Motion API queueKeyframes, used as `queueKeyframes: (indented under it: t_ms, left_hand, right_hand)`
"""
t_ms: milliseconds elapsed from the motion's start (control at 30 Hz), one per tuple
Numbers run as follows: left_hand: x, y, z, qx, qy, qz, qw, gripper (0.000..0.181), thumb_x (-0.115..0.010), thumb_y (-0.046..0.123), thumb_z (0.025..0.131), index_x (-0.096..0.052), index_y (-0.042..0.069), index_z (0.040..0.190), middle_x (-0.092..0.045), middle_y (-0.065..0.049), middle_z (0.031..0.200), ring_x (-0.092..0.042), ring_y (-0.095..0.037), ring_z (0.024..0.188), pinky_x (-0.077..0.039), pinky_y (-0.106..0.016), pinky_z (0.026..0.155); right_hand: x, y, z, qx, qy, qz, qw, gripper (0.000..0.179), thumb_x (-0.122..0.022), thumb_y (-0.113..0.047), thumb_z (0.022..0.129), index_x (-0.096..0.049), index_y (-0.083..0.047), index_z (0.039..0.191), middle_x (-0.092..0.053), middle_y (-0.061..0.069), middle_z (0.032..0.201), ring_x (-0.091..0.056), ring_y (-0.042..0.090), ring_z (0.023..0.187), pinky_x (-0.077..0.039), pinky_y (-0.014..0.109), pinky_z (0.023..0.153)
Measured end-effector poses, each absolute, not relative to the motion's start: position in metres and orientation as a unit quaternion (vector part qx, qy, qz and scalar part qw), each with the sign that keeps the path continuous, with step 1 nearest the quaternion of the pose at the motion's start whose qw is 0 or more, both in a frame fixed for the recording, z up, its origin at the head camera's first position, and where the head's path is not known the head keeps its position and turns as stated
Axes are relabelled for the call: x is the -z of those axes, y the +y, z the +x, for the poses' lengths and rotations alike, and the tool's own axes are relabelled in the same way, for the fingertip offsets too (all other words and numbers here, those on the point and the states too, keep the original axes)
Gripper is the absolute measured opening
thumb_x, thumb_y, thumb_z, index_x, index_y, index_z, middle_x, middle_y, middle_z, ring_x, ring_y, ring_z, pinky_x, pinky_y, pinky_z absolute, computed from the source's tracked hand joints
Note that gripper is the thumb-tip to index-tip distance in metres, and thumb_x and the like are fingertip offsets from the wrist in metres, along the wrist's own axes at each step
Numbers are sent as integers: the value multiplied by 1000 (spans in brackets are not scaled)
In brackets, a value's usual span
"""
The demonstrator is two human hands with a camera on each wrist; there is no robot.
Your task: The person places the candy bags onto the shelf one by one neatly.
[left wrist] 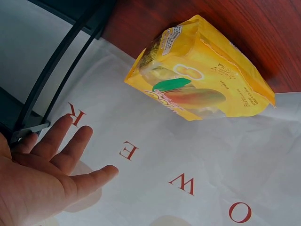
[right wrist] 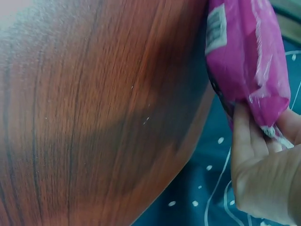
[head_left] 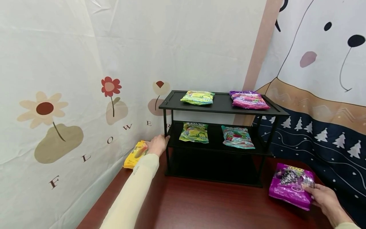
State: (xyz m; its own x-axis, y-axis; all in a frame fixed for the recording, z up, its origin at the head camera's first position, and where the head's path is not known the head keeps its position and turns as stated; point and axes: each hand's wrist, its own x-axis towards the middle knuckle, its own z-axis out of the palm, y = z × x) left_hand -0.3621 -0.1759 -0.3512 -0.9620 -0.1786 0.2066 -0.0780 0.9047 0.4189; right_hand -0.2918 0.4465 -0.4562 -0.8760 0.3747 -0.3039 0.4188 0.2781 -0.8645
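Observation:
My left hand (head_left: 158, 145) is at the left side of a black tiered rack (head_left: 217, 168), level with the middle shelf. In the left wrist view its thumb and index finger pinch the shelf corner, the other fingers spread out. A yellow snack bag with a mango picture (left wrist: 202, 80) stands just beyond that hand, against the wall cloth. At the lower right my right hand (head_left: 324, 197) grips a purple snack bag with a grape picture (head_left: 291, 186) by its edge, thumb on the front face and fingers behind.
A yellow-green bag (head_left: 198, 97) and a pink-purple bag (head_left: 249, 100) lie on the top shelf. The middle shelf bears a green bag (head_left: 194, 132) and a teal bag (head_left: 237, 136). Printed cloths (head_left: 200, 47) hang behind the reddish-brown table (head_left: 200, 203).

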Motion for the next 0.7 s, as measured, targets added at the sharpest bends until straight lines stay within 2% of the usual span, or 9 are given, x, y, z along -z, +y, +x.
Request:
queueKeyframes:
  t_ms: [67,133,267,333,400,467,533,633,700]
  left_hand:
    - [351,-176,-362,209,-968,67,119,38,-43,39,106,-63,8,97,-68,-21,105,-60,-50,109,-21,-78,99]
    - [352,-176,-363,210,-968,72,115,39,-43,39,106,-64,7,99,-68,-23,108,-59,-50,110,-21,-78,100]
    - [352,-176,-365,208,-969,81,105,42,-42,40,106,-66,6,104,-66,-25,115,-59,-49,111,-20,-77,101]
    - [351,-176,-365,207,-969,83,103,43,-42,41,106,-66,6,106,-66,-25,116,-58,-49,112,-19,-77,101]
    - [351,-175,-365,205,-970,83,103,43,-42,41,106,-66,6,108,-66,-25,116,-58,-50,113,-18,-78,101]
    - [350,-175,-365,203,-970,81,105,43,-42,41,106,-66,5,109,-66,-25,115,-58,-50,112,-17,-78,101]
    - [349,-175,-364,202,-970,79,106,43,-42,41,106,-66,5,108,-67,-24,114,-59,-50,112,-17,-79,101]
    - [348,-175,-362,202,-970,77,107,41,-42,40,106,-66,6,106,-67,-24,112,-59,-50,111,-15,-79,101]
    - [348,-175,-362,203,-970,77,107,41,-42,40,106,-65,6,105,-67,-24,112,-59,-50,111,-14,-80,101]
  right_hand:
    - [453,440,-289,525,815,245,3,63,-65,-23,98,-36,19,136,-64,9,79,-59,23,72,-53,38,61]
    - [449,432,-284,500,832,240,-18,63,-63,-26,99,-38,18,135,-66,16,83,-58,21,72,-51,35,59]
    - [441,418,-271,447,862,233,-57,65,-61,-36,99,-43,17,133,-61,36,113,-61,23,77,-50,32,57]
    - [439,411,-265,425,873,228,-78,65,-60,-38,99,-45,16,131,-52,39,126,-63,30,85,-52,37,63]
    - [438,406,-259,404,881,225,-97,63,-58,-41,100,-48,14,129,-49,38,130,-60,39,97,-51,44,72]
    - [437,402,-254,384,888,219,-124,59,-57,-41,100,-52,12,126,-53,36,127,-58,41,101,-46,49,79]
    - [438,400,-250,368,892,213,-154,54,-58,-39,100,-55,10,122,-60,34,119,-58,38,96,-42,51,81]
    - [441,398,-243,352,891,209,-195,48,-60,-37,99,-59,8,117,-67,29,107,-55,29,83,-37,42,74]
    - [444,397,-239,351,886,211,-218,44,-61,-35,98,-61,6,116,-69,27,103,-53,17,75,-35,35,70]
